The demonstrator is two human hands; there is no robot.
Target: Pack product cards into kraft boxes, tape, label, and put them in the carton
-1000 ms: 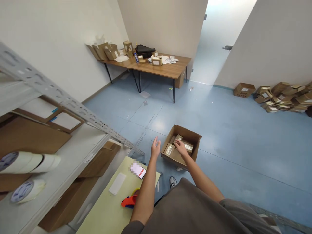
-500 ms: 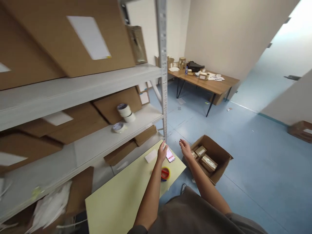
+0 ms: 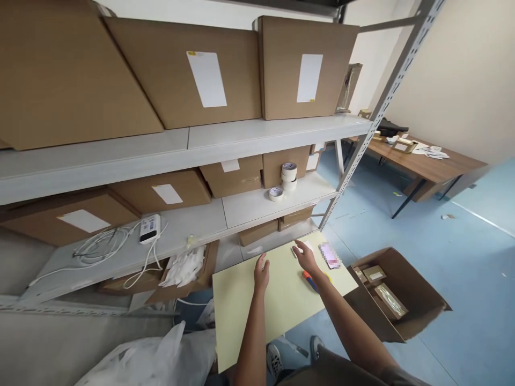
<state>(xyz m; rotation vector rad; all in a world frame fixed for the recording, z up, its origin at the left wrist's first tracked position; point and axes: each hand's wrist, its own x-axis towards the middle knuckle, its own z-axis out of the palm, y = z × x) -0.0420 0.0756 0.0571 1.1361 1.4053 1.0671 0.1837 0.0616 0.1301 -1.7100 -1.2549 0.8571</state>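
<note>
My left hand (image 3: 261, 273) is held over the pale yellow tabletop (image 3: 241, 311), its fingers apart with nothing in them. To its right, my right hand (image 3: 306, 257) is also open and holds nothing, partly covering a small white item (image 3: 295, 252) that I cannot make out. Below the right wrist lies a red and blue object (image 3: 309, 280) with a yellow part, mostly hidden by the forearm. A phone-like slab with a pinkish screen (image 3: 330, 256) lies near the table's far right corner.
An open cardboard box (image 3: 422, 300) with small packages stands right of the table. Behind it a metal shelf (image 3: 257, 142) carries cartons, white tape rolls (image 3: 288, 177), and a power strip (image 3: 150, 229) with cable. A brown desk (image 3: 442, 166) stands further back.
The view has turned left, bringing more of the shelf in. My right hand has moved from beside the cardboard box to above the tabletop. Both hands remain empty.
</note>
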